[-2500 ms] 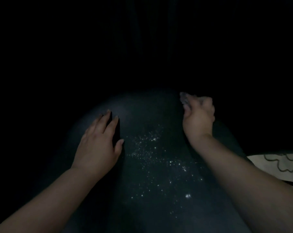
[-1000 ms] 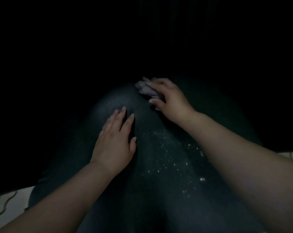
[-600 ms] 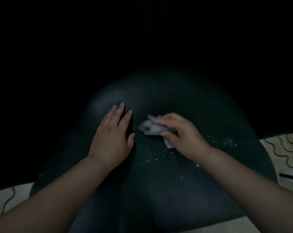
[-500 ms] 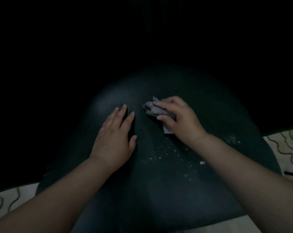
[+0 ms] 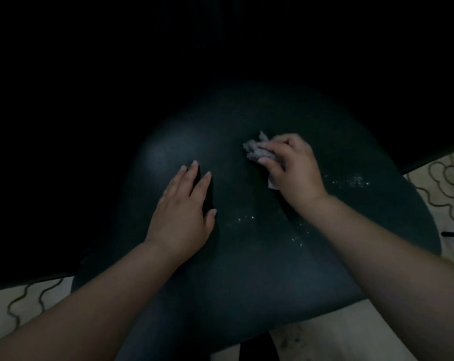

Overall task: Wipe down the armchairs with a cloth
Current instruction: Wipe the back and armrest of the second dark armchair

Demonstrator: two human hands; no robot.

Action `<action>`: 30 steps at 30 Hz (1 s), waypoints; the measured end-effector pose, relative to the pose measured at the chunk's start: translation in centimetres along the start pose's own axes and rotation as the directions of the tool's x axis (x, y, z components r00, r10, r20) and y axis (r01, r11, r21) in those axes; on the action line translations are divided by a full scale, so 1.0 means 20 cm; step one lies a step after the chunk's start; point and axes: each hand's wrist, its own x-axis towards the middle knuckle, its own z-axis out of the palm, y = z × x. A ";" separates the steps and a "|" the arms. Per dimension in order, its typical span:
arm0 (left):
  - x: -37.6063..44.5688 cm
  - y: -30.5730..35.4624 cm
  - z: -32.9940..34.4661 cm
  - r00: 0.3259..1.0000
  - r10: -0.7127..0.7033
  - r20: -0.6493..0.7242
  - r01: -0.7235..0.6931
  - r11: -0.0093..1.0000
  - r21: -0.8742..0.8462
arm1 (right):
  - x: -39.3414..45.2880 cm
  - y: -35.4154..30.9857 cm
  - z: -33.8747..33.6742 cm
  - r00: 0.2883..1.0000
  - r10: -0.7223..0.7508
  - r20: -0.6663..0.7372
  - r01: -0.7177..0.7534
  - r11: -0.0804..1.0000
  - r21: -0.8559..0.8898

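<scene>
Dim, mostly black: left hand (image 5: 183, 216) spread flat on dark armchair (image 5: 246, 269) seat, right hand (image 5: 291, 166) pinching crumpled cloth (image 5: 257, 149) against it, chair back lost in darkness.

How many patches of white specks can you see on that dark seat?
2. One patch lies right of the right hand, near the dark seat edge. Another lies between the forearms, near the left hand. Darkness or arms may hide more.

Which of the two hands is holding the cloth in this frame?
The right hand: its fingers curl round the crumpled grey cloth on the dark armchair. The left hand lies flat, fingers straight, holding nothing.
</scene>
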 end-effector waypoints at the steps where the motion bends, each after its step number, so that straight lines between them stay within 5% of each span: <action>1: 0.00 0.00 0.00 1.000 0.001 -0.001 -0.001 1.000 0.001 | -0.02 -0.01 0.03 1.000 0.011 -0.008 -0.011 0.999 -0.049; 6: 0.00 0.02 0.01 1.000 -0.002 -0.011 0.002 1.000 0.017 | -0.37 -0.08 0.11 0.996 -0.061 0.062 0.055 0.994 0.099; 10: 0.04 0.07 -0.02 0.999 0.051 0.006 -0.052 0.998 0.027 | -0.39 -0.03 0.00 0.993 0.078 -0.091 -0.045 0.946 0.321; 14: 0.15 0.18 -0.03 0.989 0.143 0.018 -0.144 0.988 0.061 | -0.36 0.07 -0.14 0.968 0.140 -0.207 -0.070 0.947 0.313; 20: 0.38 0.35 -0.03 0.967 0.248 0.050 -0.252 0.963 0.099 | -0.31 0.39 -0.37 0.798 0.331 -0.504 -0.276 0.943 0.184; 24: 0.49 0.43 -0.01 0.956 0.283 0.072 -0.290 0.950 0.113 | -0.28 0.52 -0.31 0.801 0.465 -0.378 -0.435 0.885 0.166; 30: 0.49 0.45 0.04 0.950 0.288 0.119 -0.302 0.944 0.134 | -0.44 0.39 -0.15 0.963 0.154 -0.223 -0.142 0.988 0.068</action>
